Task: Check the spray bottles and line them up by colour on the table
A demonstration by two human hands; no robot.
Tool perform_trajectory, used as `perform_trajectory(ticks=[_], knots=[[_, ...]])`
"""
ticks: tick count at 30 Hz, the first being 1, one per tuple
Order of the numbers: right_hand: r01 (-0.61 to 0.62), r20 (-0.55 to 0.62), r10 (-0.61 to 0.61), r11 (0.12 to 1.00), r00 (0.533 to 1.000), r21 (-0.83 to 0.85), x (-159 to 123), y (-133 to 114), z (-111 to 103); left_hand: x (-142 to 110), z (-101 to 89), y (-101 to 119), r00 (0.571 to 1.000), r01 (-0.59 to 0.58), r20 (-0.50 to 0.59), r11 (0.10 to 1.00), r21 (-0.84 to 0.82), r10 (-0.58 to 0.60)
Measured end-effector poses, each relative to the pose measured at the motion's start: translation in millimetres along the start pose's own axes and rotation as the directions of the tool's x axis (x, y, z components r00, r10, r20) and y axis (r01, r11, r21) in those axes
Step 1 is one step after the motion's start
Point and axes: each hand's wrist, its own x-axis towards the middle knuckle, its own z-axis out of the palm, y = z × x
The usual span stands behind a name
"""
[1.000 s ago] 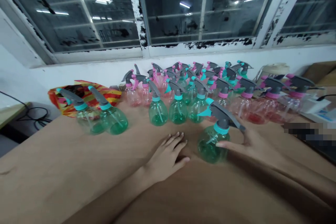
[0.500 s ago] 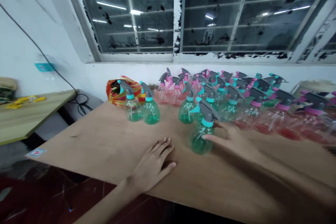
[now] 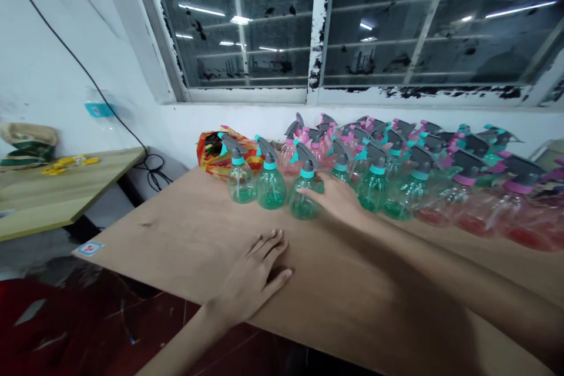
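My right hand point(image 3: 337, 198) is wrapped round a green spray bottle point(image 3: 303, 198) with a grey trigger and teal collar, standing it on the brown tabletop point(image 3: 185, 241) beside two other green bottles point(image 3: 269, 188). My left hand point(image 3: 253, 276) lies flat on the board near its front edge, fingers stretched out, holding nothing. Behind, several green and pink spray bottles point(image 3: 396, 158) crowd the back of the table under the window.
A red and yellow bag point(image 3: 211, 150) lies at the table's back left corner. A lower wooden table point(image 3: 53, 188) stands at the left, with a black cable point(image 3: 152, 167) hanging by the wall. The floor below is dark red.
My right hand has carried the green bottle away from the near middle of the table and set it to the left, beside the two green bottles. The left hand stayed flat.
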Motion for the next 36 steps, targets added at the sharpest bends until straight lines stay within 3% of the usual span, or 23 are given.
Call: perform_trajectory(ticks=[12, 19, 23, 26, 31, 36], knots=[[-0.029, -0.026, 0.029, 0.999, 0.999, -0.013, 19.0, -5.0, 9.3, 1.1, -0.3, 0.9, 1.000, 0.007, 0.023, 0.999, 0.035, -0.008], [0.056, -0.156, -0.045, 0.996, 0.987, 0.066, -22.0, 23.3, -30.2, 1.9, 5.3, 2.7, 1.000, 0.006, -0.004, 0.998, 0.057, -0.006], [-0.055, -0.191, 0.058, 0.998, 0.980, 0.024, -28.3, 50.9, -46.7, 11.1, 10.5, 8.3, 1.000, -0.012, -0.018, 1.000, 0.028, 0.012], [-0.094, -0.153, 0.092, 0.996, 0.984, -0.003, -17.8, 58.9, -42.0, 19.8, 12.4, 16.5, 0.999, -0.032, 0.005, 0.999, 0.005, 0.032], [-0.177, -0.088, 0.171, 0.982, 0.981, -0.068, 3.4, 52.1, -25.6, 26.7, 13.1, 25.5, 0.997, -0.071, 0.014, 0.997, -0.021, 0.071], [-0.168, -0.056, 0.163, 0.979, 0.985, -0.112, 5.8, 47.2, -26.3, 28.6, 7.2, 29.9, 0.997, -0.034, 0.075, 0.999, -0.025, 0.036]])
